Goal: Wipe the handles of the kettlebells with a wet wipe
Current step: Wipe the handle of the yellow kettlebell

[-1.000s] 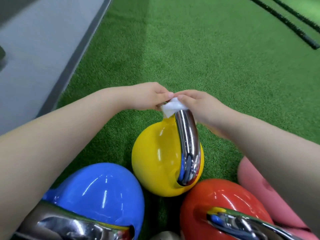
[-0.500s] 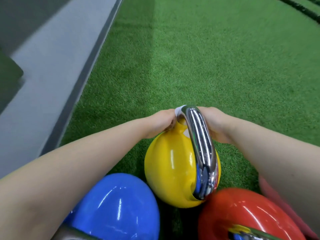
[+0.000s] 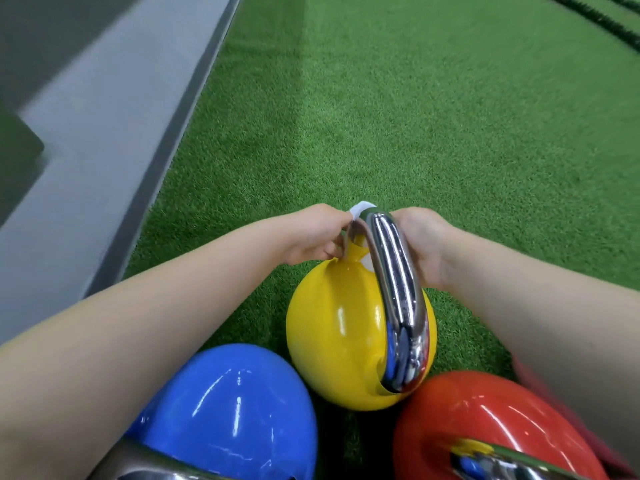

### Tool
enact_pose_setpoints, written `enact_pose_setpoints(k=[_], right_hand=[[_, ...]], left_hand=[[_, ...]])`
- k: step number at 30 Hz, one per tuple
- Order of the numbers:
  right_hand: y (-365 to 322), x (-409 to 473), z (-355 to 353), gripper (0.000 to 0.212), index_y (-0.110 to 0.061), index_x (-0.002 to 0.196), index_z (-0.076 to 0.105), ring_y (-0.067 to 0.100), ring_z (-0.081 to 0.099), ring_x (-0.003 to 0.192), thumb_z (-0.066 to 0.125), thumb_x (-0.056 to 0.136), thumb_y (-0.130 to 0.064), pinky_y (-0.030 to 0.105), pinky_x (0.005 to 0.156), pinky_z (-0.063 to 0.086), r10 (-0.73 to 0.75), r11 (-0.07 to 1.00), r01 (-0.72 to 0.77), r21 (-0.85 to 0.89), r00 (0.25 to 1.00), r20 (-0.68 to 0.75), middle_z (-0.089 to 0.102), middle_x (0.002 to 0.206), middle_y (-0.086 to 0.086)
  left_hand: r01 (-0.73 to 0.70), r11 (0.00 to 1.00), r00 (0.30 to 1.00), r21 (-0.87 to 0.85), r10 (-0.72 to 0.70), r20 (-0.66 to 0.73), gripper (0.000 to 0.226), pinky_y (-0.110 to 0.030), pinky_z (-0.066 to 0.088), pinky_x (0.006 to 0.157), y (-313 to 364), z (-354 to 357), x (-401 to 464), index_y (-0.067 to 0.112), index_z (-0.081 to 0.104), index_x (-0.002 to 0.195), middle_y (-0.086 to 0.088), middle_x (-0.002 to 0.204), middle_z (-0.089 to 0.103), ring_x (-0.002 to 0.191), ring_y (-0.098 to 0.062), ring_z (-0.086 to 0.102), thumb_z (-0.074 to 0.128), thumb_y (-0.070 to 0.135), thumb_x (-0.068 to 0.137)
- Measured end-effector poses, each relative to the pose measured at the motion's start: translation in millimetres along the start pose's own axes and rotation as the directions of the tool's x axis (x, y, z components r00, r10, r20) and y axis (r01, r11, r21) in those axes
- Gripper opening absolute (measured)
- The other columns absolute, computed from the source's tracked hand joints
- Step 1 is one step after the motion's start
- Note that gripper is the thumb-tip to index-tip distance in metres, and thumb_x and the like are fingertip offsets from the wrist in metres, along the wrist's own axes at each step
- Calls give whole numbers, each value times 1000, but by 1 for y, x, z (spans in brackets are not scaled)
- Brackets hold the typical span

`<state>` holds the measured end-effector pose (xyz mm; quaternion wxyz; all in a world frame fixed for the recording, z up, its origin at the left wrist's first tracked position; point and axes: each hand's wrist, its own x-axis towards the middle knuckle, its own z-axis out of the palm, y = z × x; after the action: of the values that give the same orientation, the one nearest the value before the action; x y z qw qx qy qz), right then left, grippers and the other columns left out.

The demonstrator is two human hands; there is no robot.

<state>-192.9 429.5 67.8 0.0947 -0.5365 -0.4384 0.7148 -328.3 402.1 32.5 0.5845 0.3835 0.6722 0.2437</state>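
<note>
The yellow kettlebell (image 3: 341,337) stands on the green turf (image 3: 433,126), with its chrome handle (image 3: 394,289) arching from the far side of the ball toward the camera. Both hands meet at the far end of that handle. The left hand (image 3: 317,235) comes in from the left with its fingers curled, pinching the white wet wipe (image 3: 360,208), which shows as a small white fold at the top of the handle's far bend, just where the chrome turns down to the yellow neck. The right hand (image 3: 420,244) lies against the right side of the same far end; the handle hides its fingers, so I cannot tell whether it grips the wipe, the handle, or only rests there. A small white patch shows under the handle arch near the ball's top, perhaps more of the wipe, though it is too small to be sure.

The blue kettlebell (image 3: 228,407) sits nearer the camera on the left, just beside the yellow one, its chrome handle cut by the lower edge of the view under the left forearm. The red kettlebell (image 3: 485,417) sits on the near right, close against the yellow ball, and its own chrome handle (image 3: 502,462) shows at the bottom. Along the turf's left edge runs a grey floor strip (image 3: 104,140), and black ropes (image 3: 602,19) lie across the turf's far right corner.
</note>
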Motion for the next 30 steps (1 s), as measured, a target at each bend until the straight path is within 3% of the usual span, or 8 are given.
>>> enact_pose_setpoints(k=[4, 7, 10, 16, 19, 22, 26, 30], right_hand=[[-3, -2, 1, 29, -5, 82, 57, 12, 51, 45, 39, 98, -20, 22, 46, 48, -2, 1000, 2, 1, 1000, 15, 55, 58, 1], [-16, -9, 3, 28, -1, 96, 56, 17, 57, 63, 35, 98, -19, 32, 68, 53, 37, 997, -45, 66, 992, 122, 60, 76, 9], [-25, -12, 12, 28, 4, 106, 54, 18, 56, 69, 34, 99, -15, 32, 77, 52, 36, 999, -35, -4, 996, 81, 59, 83, 13], [-35, -15, 5, 21, -4, 108, 50, 18, 53, 74, 36, 99, -17, 41, 93, 48, 61, 965, -38, -259, 995, 79, 54, 77, 5], [-41, -15, -1, 36, -3, 125, 46, 32, 62, 91, 39, 95, -21, 50, 92, 46, 123, 885, -70, -460, 989, 86, 63, 103, 18], [-42, -12, -5, 46, -17, 138, 40, 37, 53, 117, 44, 94, -31, 59, 105, 31, 88, 788, -45, -613, 995, 39, 53, 133, 17], [-38, -10, -7, 47, -25, 134, 46, 28, 50, 121, 44, 93, -47, 58, 109, 22, 22, 724, 18, -689, 999, 49, 56, 132, 5], [-35, -12, -10, 47, -27, 130, 48, 21, 52, 117, 40, 92, -52, 51, 111, 22, -9, 697, 103, -710, 991, 135, 62, 122, -1]], left_hand=[[29, 998, 1000, -52, -29, -1, 28, -22, 40, 64, 4, 3, -3, 10, 54, 85, 1, 62, 55, 56, -14, 46, 33, 23, 100], [3, 998, 996, -56, 2, 92, 27, -37, 44, 94, 13, -3, -11, 4, 54, 103, -14, 97, 64, 87, -27, 59, 29, 13, 99], [-21, 993, 991, -113, 35, 129, 28, -46, 37, 106, 19, -10, -17, -6, 51, 109, -21, 103, 63, 92, -29, 61, 29, 8, 98], [-155, 923, 976, -353, 198, 87, 25, -29, 57, 79, 36, -31, -35, -5, 52, 112, -17, 104, 66, 92, -23, 67, 35, 1, 96], [-191, 928, 976, -321, 214, 39, 21, -27, 58, 74, 38, -32, -39, 7, 58, 104, -5, 94, 71, 79, -15, 70, 39, 4, 97], [-262, 945, 942, -197, 205, -267, 19, -22, 57, 60, 30, -34, -30, 13, 60, 110, 3, 88, 68, 54, -8, 60, 49, 17, 95], [-344, 897, 870, -275, 195, -453, 25, -26, 54, 83, 14, -35, -14, 10, 57, 117, 1, 101, 64, 92, -12, 63, 40, 13, 98], [-443, 894, 859, -67, 402, -316, 25, -26, 47, 96, 9, -15, -12, 19, 59, 110, 3, 116, 62, 110, -8, 57, 41, 7, 97]])
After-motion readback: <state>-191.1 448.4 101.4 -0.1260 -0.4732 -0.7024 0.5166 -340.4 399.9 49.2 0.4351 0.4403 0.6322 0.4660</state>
